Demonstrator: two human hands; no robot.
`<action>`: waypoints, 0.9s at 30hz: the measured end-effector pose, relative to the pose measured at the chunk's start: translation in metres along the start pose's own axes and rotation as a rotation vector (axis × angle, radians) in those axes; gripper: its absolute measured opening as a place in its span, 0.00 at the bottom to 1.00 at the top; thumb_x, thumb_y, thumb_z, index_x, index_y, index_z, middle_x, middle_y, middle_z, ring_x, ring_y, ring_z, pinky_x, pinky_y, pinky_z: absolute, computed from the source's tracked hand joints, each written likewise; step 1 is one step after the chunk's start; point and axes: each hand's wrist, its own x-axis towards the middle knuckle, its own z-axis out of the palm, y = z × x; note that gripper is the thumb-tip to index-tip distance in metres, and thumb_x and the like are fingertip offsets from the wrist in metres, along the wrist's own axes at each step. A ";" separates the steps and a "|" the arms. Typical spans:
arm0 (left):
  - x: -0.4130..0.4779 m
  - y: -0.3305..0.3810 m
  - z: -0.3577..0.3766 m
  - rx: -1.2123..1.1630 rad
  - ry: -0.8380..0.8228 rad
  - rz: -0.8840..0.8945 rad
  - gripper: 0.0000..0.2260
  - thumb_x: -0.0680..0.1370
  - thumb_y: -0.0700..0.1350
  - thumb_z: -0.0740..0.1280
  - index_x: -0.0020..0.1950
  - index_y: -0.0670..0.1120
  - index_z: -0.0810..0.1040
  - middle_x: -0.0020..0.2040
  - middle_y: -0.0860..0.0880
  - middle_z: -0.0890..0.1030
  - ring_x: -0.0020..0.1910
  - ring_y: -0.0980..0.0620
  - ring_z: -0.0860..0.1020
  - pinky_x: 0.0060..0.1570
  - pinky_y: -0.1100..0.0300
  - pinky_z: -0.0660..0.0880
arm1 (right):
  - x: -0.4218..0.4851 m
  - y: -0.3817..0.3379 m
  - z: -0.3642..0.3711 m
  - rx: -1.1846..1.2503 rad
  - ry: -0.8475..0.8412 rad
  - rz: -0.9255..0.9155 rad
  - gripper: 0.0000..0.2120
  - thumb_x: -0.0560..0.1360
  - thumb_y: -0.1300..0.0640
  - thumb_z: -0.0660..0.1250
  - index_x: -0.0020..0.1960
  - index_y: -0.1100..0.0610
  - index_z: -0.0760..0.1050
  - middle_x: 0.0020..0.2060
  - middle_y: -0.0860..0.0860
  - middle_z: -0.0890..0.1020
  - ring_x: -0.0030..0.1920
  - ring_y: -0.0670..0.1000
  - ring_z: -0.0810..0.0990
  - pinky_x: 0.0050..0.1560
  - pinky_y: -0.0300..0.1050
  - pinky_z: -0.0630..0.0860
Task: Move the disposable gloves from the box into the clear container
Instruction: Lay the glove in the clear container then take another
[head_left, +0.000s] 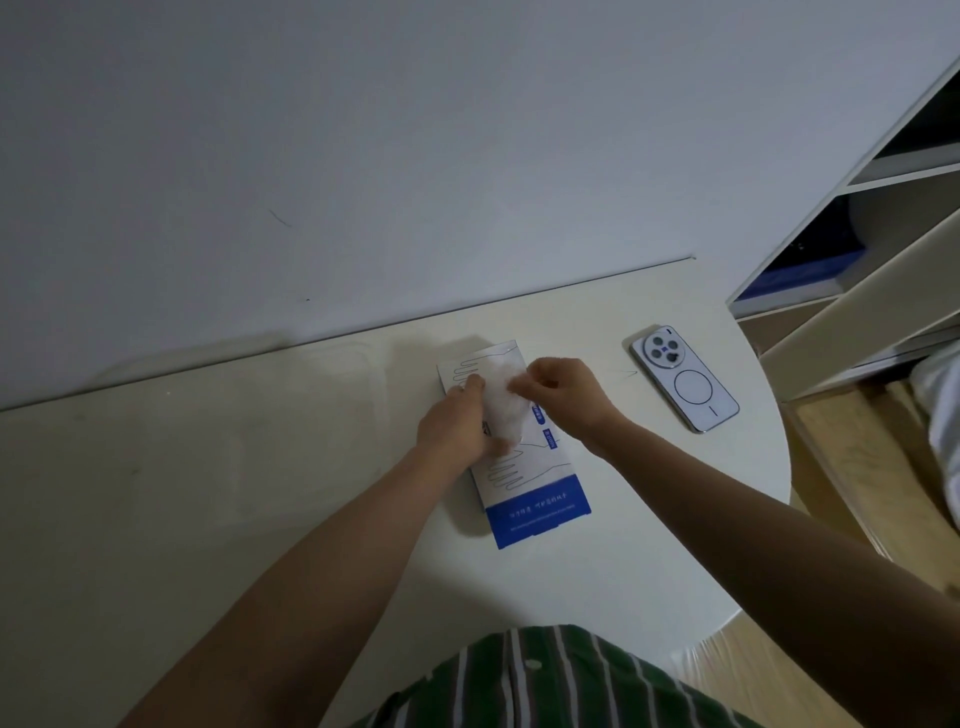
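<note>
Head: left hand (454, 423), right hand (563, 392) pinch gloves (501, 410) over lengthwise box (540, 509) (blue end nearest).

Phone (684, 379) flanks the box's (535, 499) right, seemingly a clear container (249, 441) its left.

Your box (540, 512) lies flat, white with blue glove outlines and a solid blue band at its near end. Its long side runs from far left to near right. A crumpled wad of thin, translucent white gloves (501, 402) bulges up from its top face, over the far half, pinched between your left hand (457, 423) and right hand (558, 387). Left of the box and apart from it, the clear container (265, 431) shows only as a faint outline.
</note>
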 end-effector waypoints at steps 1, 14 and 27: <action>0.000 0.000 0.000 0.005 -0.002 0.000 0.36 0.67 0.56 0.76 0.68 0.48 0.63 0.61 0.46 0.74 0.55 0.46 0.77 0.49 0.52 0.77 | 0.000 -0.002 -0.002 0.055 0.017 -0.045 0.09 0.78 0.56 0.66 0.41 0.59 0.76 0.40 0.57 0.82 0.42 0.58 0.81 0.44 0.47 0.78; 0.000 0.000 -0.020 -0.350 -0.099 -0.084 0.27 0.74 0.46 0.70 0.71 0.45 0.66 0.60 0.44 0.75 0.52 0.46 0.78 0.51 0.55 0.76 | -0.018 -0.002 -0.045 0.543 -0.046 -0.015 0.03 0.79 0.65 0.60 0.53 0.60 0.70 0.47 0.58 0.82 0.38 0.51 0.79 0.39 0.42 0.73; -0.042 -0.004 -0.079 -0.960 -0.136 -0.086 0.04 0.75 0.41 0.72 0.48 0.42 0.81 0.45 0.43 0.81 0.38 0.52 0.79 0.48 0.57 0.78 | -0.014 -0.022 -0.020 0.457 -0.435 -0.089 0.20 0.74 0.55 0.65 0.63 0.61 0.69 0.54 0.61 0.79 0.47 0.58 0.77 0.48 0.49 0.75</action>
